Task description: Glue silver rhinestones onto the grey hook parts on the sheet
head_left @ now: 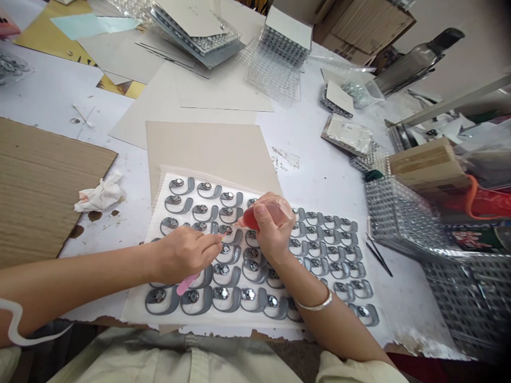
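Note:
A white foam sheet (138, 306) lies before me, covered with rows of grey curved pieces (170, 303), each with a round, shiny, gem-like part at one end. My right hand (273, 231) is wrapped round a small squeeze bottle (268, 214) of red liquid. The bottle's narrow tip points left and down, close above a piece near the middle of the sheet. In my left hand (186, 255) is a thin pink-handled tool (187, 283), gripped between the fingers. Its front end is near the bottle tip; which kind of tool it is, I cannot make out.
Beyond the sheet lie grey cardboard sheets (203, 143). Brown corrugated cardboard (48, 186) and a crumpled tissue (101, 194) are at left. Tweezers (379, 254) rest at right, beside stacked clear trays (403, 213). A dark bottle (417, 64) stands at the back right.

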`<action>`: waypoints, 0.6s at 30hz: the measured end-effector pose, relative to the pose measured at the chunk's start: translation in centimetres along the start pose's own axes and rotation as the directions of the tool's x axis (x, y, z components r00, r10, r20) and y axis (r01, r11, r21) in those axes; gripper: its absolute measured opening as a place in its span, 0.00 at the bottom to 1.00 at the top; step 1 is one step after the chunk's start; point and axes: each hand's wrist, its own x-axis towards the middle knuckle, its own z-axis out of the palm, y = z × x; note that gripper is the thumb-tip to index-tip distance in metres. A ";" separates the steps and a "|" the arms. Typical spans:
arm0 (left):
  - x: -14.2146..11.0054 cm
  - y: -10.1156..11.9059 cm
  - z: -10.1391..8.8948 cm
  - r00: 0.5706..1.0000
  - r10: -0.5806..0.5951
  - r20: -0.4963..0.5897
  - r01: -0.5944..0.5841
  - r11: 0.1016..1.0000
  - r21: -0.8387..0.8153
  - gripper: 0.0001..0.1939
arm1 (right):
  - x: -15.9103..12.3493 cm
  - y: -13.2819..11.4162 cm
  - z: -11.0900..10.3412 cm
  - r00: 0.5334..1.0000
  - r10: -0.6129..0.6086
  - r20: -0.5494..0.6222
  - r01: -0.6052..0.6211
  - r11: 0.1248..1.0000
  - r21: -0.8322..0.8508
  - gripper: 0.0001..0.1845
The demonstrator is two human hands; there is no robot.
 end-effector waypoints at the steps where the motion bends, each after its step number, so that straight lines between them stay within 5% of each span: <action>1: 0.0 0.0 0.0 1.000 0.001 -0.002 -0.001 1.000 0.002 0.11 | 0.0 0.0 0.0 1.000 -0.011 0.001 0.011 1.000 -0.002 0.13; 10: 0.3 0.1 -0.1 0.997 -0.005 -0.073 0.003 1.000 -0.031 0.08 | -0.3 0.2 0.2 1.000 -0.010 0.011 0.010 1.000 0.011 0.13; 18: 0.1 0.0 0.1 0.998 -0.013 -0.069 0.010 0.999 -0.037 0.09 | -0.2 -0.4 0.0 0.991 -0.127 0.034 0.129 0.988 -0.085 0.14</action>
